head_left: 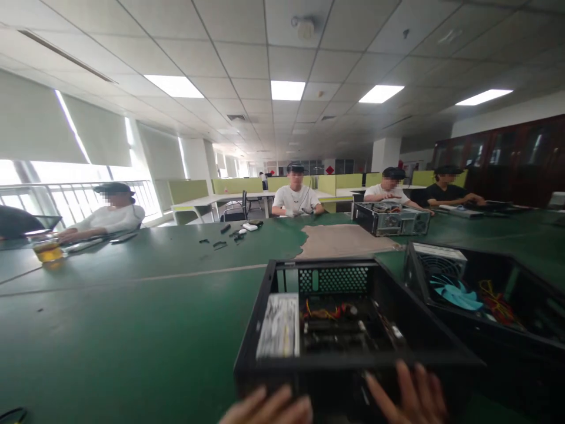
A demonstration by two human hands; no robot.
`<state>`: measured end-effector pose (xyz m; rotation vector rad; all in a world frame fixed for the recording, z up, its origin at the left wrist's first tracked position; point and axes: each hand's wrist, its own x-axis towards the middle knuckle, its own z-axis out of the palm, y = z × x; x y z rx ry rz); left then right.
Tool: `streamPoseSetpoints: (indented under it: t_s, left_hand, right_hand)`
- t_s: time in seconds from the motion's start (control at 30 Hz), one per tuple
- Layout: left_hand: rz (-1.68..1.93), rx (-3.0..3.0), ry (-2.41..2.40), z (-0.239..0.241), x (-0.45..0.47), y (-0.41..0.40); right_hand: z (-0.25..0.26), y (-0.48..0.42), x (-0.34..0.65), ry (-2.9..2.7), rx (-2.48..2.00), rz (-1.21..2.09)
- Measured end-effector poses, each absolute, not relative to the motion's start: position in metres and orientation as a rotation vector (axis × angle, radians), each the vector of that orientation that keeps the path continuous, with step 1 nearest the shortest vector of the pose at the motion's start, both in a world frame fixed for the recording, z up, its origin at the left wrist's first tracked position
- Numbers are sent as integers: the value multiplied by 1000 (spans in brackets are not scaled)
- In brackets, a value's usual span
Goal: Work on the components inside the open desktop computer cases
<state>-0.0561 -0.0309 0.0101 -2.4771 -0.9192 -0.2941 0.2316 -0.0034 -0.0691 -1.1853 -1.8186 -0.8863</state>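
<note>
An open black computer case (335,353) lies on its side on the green table (132,318), right in front of me. Inside it I see a grey power supply (279,325), coloured wires and a perforated back panel. My left hand (269,407) rests at the case's near edge, only its fingers showing, curled together against the rim. My right hand (408,396) lies on the case's near right side with its fingers stretched out and apart. Neither hand visibly holds anything.
A second open case with a blue fan (457,292) stands at my right, a third case (392,218) farther back. Small dark parts (233,232) lie mid-table. A glass of yellow drink (47,250) is at the left. Several people sit around the table.
</note>
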Motion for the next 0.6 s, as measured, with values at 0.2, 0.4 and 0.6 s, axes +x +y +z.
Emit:
streamPoseSetpoints:
  t_s: [0.2, 0.4, 0.6]
  left_hand:
    - [-407, -2642, -1013, 34, 15, 53]
    - [-581, -2684, -1151, 11, -8, 5]
    - [-492, -2518, -1179, -8, -92, -9]
  right_hand:
    - [74, 88, 158, -1951, -1624, -501]
    - [82, 40, 298, -1924, -1750, -593]
    - [30, 11, 447, -1869, -1927, -556]
